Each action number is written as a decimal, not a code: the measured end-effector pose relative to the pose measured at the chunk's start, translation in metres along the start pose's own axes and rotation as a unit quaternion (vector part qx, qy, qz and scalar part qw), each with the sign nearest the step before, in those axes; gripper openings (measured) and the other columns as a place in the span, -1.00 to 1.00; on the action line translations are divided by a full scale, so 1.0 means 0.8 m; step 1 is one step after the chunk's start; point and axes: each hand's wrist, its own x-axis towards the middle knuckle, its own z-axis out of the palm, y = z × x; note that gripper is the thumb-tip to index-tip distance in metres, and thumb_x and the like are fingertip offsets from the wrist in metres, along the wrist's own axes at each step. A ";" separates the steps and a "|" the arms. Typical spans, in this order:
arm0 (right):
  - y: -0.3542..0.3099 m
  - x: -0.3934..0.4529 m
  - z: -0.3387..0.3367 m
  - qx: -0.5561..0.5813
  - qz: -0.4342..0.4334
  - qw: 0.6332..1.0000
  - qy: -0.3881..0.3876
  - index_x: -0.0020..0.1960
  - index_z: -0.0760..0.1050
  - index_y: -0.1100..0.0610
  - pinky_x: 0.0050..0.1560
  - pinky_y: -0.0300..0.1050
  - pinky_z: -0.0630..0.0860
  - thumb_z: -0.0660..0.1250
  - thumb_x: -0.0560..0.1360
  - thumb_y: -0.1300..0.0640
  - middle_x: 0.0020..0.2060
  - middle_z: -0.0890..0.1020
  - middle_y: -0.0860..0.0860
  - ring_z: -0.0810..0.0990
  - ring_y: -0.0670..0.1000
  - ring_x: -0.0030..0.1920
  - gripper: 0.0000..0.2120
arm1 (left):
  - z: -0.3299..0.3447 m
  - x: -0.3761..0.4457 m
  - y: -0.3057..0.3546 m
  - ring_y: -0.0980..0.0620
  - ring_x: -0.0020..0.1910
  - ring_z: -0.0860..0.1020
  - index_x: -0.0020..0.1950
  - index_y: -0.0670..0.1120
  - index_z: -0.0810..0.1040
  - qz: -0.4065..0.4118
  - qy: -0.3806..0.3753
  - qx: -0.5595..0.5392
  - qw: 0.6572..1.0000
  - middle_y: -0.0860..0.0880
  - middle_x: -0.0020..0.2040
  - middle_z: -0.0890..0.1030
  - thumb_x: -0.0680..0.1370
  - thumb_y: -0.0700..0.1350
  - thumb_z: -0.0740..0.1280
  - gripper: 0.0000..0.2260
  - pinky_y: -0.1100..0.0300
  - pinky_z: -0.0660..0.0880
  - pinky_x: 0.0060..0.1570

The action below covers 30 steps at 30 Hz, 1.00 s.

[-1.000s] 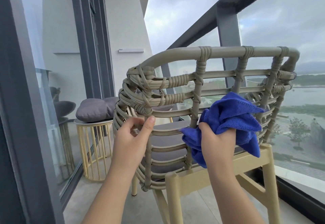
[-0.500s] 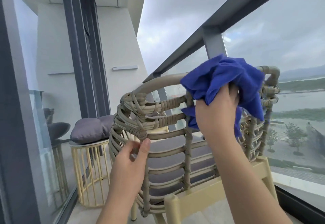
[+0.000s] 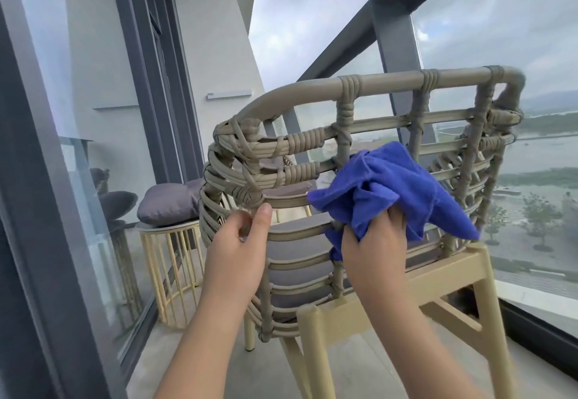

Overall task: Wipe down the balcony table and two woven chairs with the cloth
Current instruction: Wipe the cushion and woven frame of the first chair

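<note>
One woven chair (image 3: 359, 160), seen from behind, with one grey seat cushion (image 3: 297, 251). One blue cloth (image 3: 394, 189). Two bare hands: left hand (image 3: 237, 251) and right hand (image 3: 375, 251). One round slatted surface (image 3: 170, 261) with a pale yellow base, carrying one grey cushion (image 3: 169, 203). One dark balcony railing (image 3: 391, 7) with glass panels.

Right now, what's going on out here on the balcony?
A person is wiping the woven chair from behind. The right hand holds a bunched blue cloth against the slats of the chair back, while the left hand steadies the chair by gripping a woven strand at its side. A small table with a grey cushion on it stands beyond.
</note>
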 end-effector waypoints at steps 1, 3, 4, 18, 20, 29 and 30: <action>0.007 -0.009 0.005 -0.002 0.004 1.000 -0.002 0.31 0.52 0.28 0.11 0.12 0.44 0.42 0.42 0.39 0.18 0.55 0.30 0.49 0.36 0.16 -0.54 | 0.000 0.000 0.001 -0.04 -0.12 0.62 -0.04 0.04 0.57 0.001 -0.001 0.003 1.000 0.01 -0.17 0.63 0.59 0.32 0.20 -0.62 -0.06 0.57 -0.01; 0.017 -0.024 0.015 0.014 0.028 1.000 -0.003 0.27 0.54 0.28 0.11 0.12 0.44 0.41 0.42 0.35 0.15 0.56 0.29 0.45 0.31 0.15 -0.59 | 0.001 0.000 0.001 -0.08 -0.16 0.61 -0.05 0.02 0.56 0.004 -0.001 0.006 1.000 -0.02 -0.20 0.61 0.60 0.32 0.19 -0.61 -0.07 0.56 -0.02; 0.021 -0.031 0.018 0.023 0.043 0.999 -0.002 0.29 0.53 0.28 0.11 0.09 0.42 0.38 0.43 0.30 0.17 0.55 0.29 0.41 0.25 0.17 -0.58 | 0.002 0.001 0.001 -0.09 -0.17 0.60 -0.05 0.01 0.56 0.005 0.001 0.006 1.000 -0.03 -0.21 0.60 0.60 0.31 0.19 -0.61 -0.08 0.56 -0.01; 0.069 -0.105 0.038 0.017 0.061 0.998 -0.024 0.01 0.57 0.23 -0.09 0.04 0.38 0.38 0.41 0.19 -0.10 0.63 0.19 0.58 0.33 -0.08 -0.80 | -0.001 -0.004 0.004 -0.05 -0.11 0.61 -0.02 0.06 0.56 0.008 -0.006 -0.004 1.000 -0.01 -0.08 0.64 0.62 0.29 0.18 -0.65 -0.09 0.58 0.05; 0.073 -0.108 0.039 0.016 0.072 0.997 -0.029 0.01 0.59 0.23 -0.08 0.05 0.40 0.30 0.45 0.05 -0.10 0.64 0.19 0.58 0.32 -0.06 -0.72 | -0.001 -0.004 0.005 -0.05 -0.10 0.61 -0.02 0.07 0.56 0.006 -0.008 -0.003 1.000 0.00 -0.09 0.64 0.62 0.29 0.18 -0.65 -0.07 0.57 0.04; 0.080 -0.095 0.033 -0.024 0.077 0.995 -0.059 0.07 0.56 0.21 -0.06 0.10 0.44 0.44 0.40 0.19 -0.05 0.60 0.19 0.50 0.28 -0.01 -0.75 | -0.001 -0.005 0.009 -0.10 -0.10 0.60 0.01 -0.02 0.57 -0.006 -0.016 0.020 1.000 -0.07 -0.17 0.57 0.64 0.26 0.16 -0.61 -0.03 0.54 0.03; 0.078 -0.094 0.030 -0.018 0.080 0.995 -0.054 0.07 0.56 0.19 -0.06 0.09 0.44 0.41 0.39 0.16 -0.05 0.59 0.18 0.50 0.27 -0.02 -0.73 | -0.001 -0.005 0.008 -0.11 -0.10 0.60 0.01 -0.03 0.57 -0.003 -0.017 0.024 1.000 -0.10 -0.12 0.60 0.65 0.25 0.16 -0.62 -0.06 0.55 0.04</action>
